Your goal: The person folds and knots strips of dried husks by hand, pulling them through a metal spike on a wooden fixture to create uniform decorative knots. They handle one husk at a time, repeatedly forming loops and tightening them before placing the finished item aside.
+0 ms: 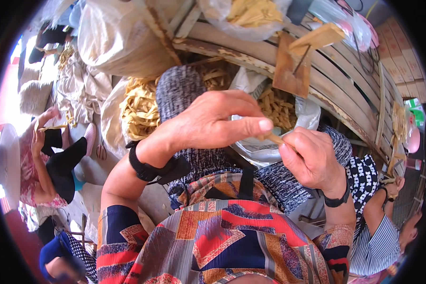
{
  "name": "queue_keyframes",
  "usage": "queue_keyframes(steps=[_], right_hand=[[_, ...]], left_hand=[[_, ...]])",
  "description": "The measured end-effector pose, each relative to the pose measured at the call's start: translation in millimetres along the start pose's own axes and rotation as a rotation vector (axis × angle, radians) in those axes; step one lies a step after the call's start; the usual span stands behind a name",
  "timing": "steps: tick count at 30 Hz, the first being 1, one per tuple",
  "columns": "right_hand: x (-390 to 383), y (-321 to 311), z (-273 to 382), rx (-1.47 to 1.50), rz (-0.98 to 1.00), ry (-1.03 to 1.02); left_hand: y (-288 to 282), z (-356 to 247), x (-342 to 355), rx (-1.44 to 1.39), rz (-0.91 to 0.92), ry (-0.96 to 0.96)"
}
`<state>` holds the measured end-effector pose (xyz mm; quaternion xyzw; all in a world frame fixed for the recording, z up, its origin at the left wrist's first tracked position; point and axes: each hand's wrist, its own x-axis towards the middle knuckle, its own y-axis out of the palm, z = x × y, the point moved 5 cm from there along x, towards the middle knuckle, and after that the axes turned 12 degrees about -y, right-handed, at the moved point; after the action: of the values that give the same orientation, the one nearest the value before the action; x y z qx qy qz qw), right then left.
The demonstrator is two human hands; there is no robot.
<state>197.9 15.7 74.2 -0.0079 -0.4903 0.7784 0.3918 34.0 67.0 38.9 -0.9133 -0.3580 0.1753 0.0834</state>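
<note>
Both hands meet over my lap with a narrow tan strip (274, 138), folded or rolled, between them. My left hand (217, 120) comes in from the left with its thumb pressed at the strip's far end; its other fingertips are partly hidden behind the hand. My right hand (312, 155) is closed round the near end, thumb on top. Behind the hands, a white plastic bag (309, 113) holds short, knotted-looking tan pieces (275, 108). Another bag to the left is filled with loose, curling tan strips (141, 106).
A slatted bench (336, 90) with a rusty frame runs across the far right, bearing a wooden block stand (291, 66) with a metal spike. A bulky white sack (123, 38) stands far left. Scissors (101, 151) lie on the floor. Other people (38, 165) sit on both sides.
</note>
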Motion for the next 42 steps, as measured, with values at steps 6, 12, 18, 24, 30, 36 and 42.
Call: queue_keyframes(steps=[6,12,18,24,30,36,42], right_hand=[[-15.0,-7.8,-12.7,-0.006,-0.036,0.047],[-48.6,-13.6,-30.2,0.200,0.072,0.089],[-47.1,-22.9,-113.1,0.275,-0.078,0.626],[-35.4,-21.5,-182.2,-0.224,-0.243,0.616],[-58.3,-23.0,-190.4,-0.106,-0.113,0.837],[-54.8,-21.2,-136.5,-0.165,-0.054,0.495],[-79.0,2.8,-133.5,0.180,0.009,0.820]], left_hand=[[28.3,-14.4,23.5,-0.085,0.278,-0.098],[26.9,-10.2,19.5,0.187,0.206,0.178],[7.0,9.0,106.3,0.135,-0.056,-0.080],[-4.0,24.2,179.4,0.419,-0.524,0.018],[-6.1,20.4,167.2,0.383,-0.263,-0.109],[-85.0,30.0,87.7,-0.011,-0.339,-0.317],[-73.0,223.1,86.6,0.512,0.010,-0.814]])
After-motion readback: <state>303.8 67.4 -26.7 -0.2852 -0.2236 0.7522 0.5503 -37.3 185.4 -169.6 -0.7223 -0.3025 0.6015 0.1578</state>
